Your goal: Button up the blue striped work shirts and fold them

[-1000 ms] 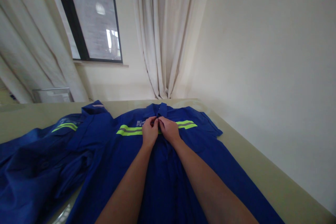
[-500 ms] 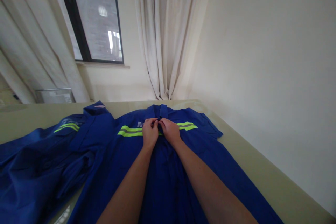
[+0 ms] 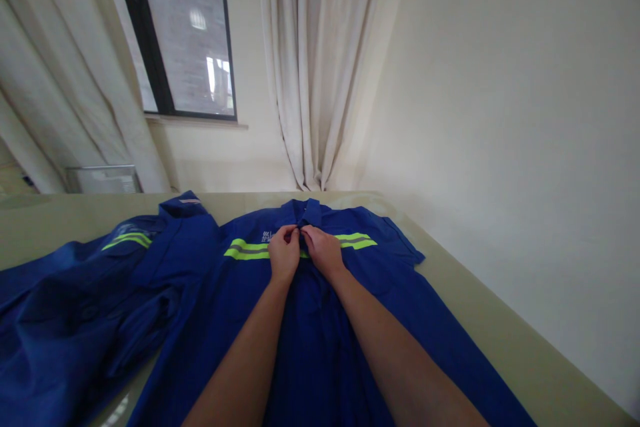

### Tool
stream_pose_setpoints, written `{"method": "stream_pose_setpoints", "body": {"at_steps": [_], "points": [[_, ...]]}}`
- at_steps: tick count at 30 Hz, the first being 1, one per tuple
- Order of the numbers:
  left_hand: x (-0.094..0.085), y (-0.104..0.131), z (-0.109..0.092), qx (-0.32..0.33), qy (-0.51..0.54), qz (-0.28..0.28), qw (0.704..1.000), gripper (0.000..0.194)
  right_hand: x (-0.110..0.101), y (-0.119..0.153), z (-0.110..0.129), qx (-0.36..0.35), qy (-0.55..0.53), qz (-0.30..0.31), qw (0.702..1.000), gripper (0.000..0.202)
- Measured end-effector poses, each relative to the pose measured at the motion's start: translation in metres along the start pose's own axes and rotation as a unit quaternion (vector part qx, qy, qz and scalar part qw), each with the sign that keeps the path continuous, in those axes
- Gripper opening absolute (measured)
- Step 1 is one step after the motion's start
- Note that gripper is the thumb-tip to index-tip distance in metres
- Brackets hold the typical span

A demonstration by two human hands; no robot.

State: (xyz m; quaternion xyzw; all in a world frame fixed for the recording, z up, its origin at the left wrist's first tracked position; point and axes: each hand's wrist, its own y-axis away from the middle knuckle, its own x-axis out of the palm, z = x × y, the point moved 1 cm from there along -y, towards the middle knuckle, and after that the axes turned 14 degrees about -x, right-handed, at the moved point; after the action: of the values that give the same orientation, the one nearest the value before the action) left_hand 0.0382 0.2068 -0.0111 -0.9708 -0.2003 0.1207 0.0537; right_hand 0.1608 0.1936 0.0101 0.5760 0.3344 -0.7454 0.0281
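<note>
A blue work jacket [image 3: 395, 303] with a yellow-green and grey reflective stripe lies spread front side up, its collar at the far end. White lettering shows on the chest, left of the front opening. Just below the collar, my left hand [image 3: 285, 253] is closed in a pinch on the jacket's front edge. My right hand [image 3: 323, 250] pinches the same front edge right beside it, the fingertips of both nearly touching. Whatever small part lies between the fingertips, such as a button, is hidden.
A second blue garment [image 3: 90, 320] with the same stripe lies crumpled on the left, against the jacket. Both rest on a pale green table [image 3: 505, 310]. A white wall [image 3: 525, 113] borders it on the right; curtains [image 3: 320, 67] and a window [image 3: 185, 27] stand behind.
The fingers of my left hand have shifted slightly left, with a small gap now showing between thumb and index finger. My right hand stays almost in place. The garments lie as before.
</note>
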Motion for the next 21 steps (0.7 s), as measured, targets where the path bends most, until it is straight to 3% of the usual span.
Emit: {"method": "stream_pose_setpoints", "body": {"at_steps": [10, 17, 21], "points": [[0.0026, -0.0063, 0.0066, -0.031, 0.003, -0.028, 0.999, 0.019, -0.0013, -0.0007, 0.0038, -0.065, 0.025, 0.029, 0.997, 0.026], [0.0027, -0.0028, 0.0020, 0.015, 0.030, 0.046, 0.998, 0.015, 0.0025, 0.0002, -0.0025, -0.001, 0.019, -0.001, 1.000, 0.029], [0.0029, -0.0001, 0.0000, 0.015, 0.035, 0.053, 0.998, 0.015, 0.0070, 0.0005, -0.0034, 0.027, 0.026, -0.008, 0.999, 0.030]]}}
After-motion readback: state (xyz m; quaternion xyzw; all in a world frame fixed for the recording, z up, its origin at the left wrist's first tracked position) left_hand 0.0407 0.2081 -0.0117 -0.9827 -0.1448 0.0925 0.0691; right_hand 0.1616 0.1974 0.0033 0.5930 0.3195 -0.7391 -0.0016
